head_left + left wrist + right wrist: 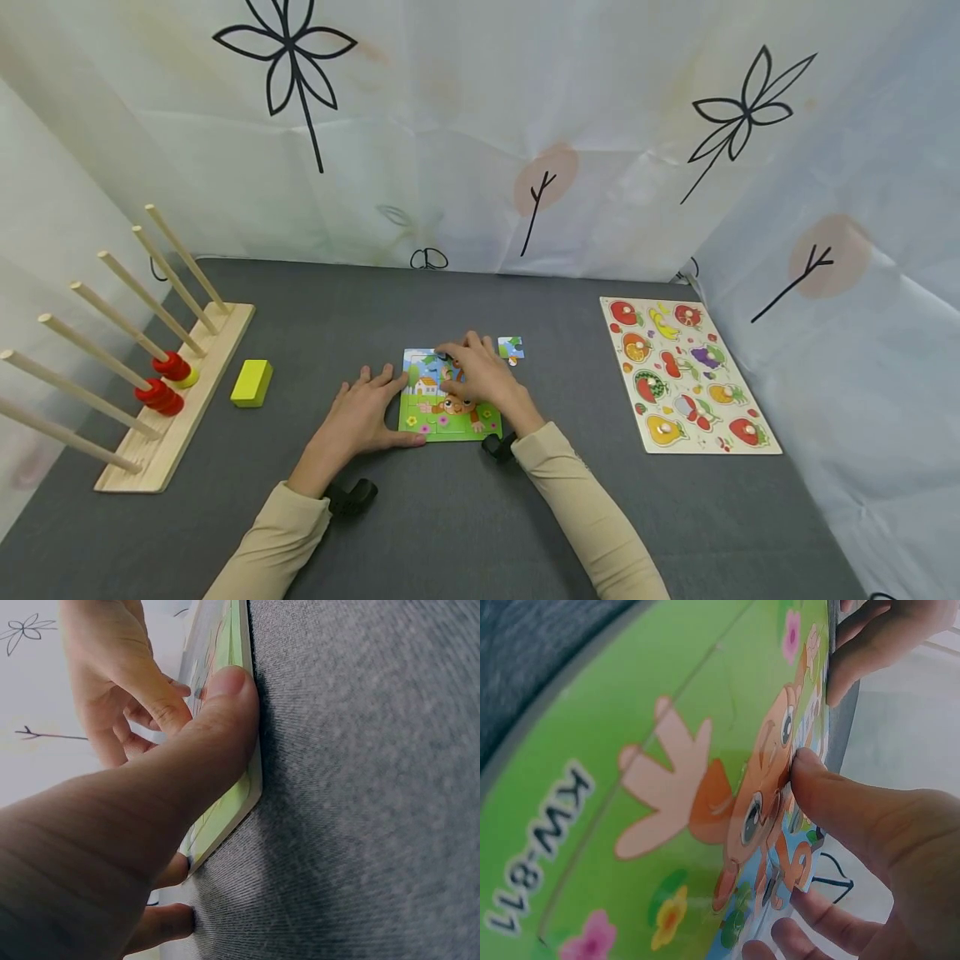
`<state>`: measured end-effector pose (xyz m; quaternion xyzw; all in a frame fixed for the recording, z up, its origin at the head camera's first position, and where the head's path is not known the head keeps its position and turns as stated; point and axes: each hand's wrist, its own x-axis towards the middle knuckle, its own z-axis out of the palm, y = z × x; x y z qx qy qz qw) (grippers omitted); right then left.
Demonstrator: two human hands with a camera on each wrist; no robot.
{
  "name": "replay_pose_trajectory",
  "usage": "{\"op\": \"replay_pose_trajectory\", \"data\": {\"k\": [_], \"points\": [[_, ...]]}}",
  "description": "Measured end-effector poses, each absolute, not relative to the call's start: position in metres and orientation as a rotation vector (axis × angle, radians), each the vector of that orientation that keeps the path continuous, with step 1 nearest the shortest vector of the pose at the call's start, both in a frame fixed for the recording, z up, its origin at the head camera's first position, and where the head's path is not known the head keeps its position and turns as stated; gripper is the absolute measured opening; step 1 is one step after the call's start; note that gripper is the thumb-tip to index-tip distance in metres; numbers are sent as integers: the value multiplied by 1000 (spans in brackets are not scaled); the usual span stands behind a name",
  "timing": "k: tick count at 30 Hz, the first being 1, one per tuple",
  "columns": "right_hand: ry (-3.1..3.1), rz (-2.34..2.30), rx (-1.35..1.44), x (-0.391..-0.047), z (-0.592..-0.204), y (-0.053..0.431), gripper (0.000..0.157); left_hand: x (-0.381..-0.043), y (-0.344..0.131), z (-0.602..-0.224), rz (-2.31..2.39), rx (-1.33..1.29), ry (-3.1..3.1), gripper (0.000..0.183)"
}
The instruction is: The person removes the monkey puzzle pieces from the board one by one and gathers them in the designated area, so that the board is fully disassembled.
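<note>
A jigsaw puzzle board with a cartoon monkey, flowers and a green border lies flat in front of me. My left hand steadies its lower left corner, fingers spread at the left side and thumb along the near edge. From the right, my right hand reaches over the upper part of the picture. Its thumb and index finger pinch a puzzle piece with an orange curl on it, close over the board. Part of the picture is hidden under this hand. Another puzzle piece lies beyond the board's upper right corner.
At left stands a wooden peg rack with tall pegs, red rings and a yellow ring. A yellow block lies beside it. To the right is a fruit picture board. Patterned white cloth walls off the grey table.
</note>
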<state>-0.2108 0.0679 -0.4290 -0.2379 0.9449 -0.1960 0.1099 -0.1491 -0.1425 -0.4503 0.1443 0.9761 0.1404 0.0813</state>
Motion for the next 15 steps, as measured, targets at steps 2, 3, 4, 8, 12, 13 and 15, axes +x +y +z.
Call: {"op": "replay_pose_trajectory", "data": {"k": [2, 3, 4, 8, 12, 13, 15], "points": [[2789, -574, -688, -210, -428, 68, 55, -149, -143, -450, 420, 429, 2917, 104], [2792, -570, -684, -210, -428, 68, 55, -149, -143, -450, 420, 428, 2916, 104], [2793, -565, -681, -210, -428, 68, 55, -149, -143, -450, 423, 425, 2914, 104], [2798, -537, -680, -210, -428, 67, 56, -148, -142, -450, 426, 417, 2909, 104], [2801, -509, -684, -211, -427, 67, 56, -148, -142, -449, 421, 419, 2913, 104], [2798, -507, -686, -211, -426, 67, 55, -148, -142, -450, 421, 419, 2914, 104], [2789, -512, -683, -211, -425, 67, 53, -148, -142, -450, 422, 418, 2916, 104]]}}
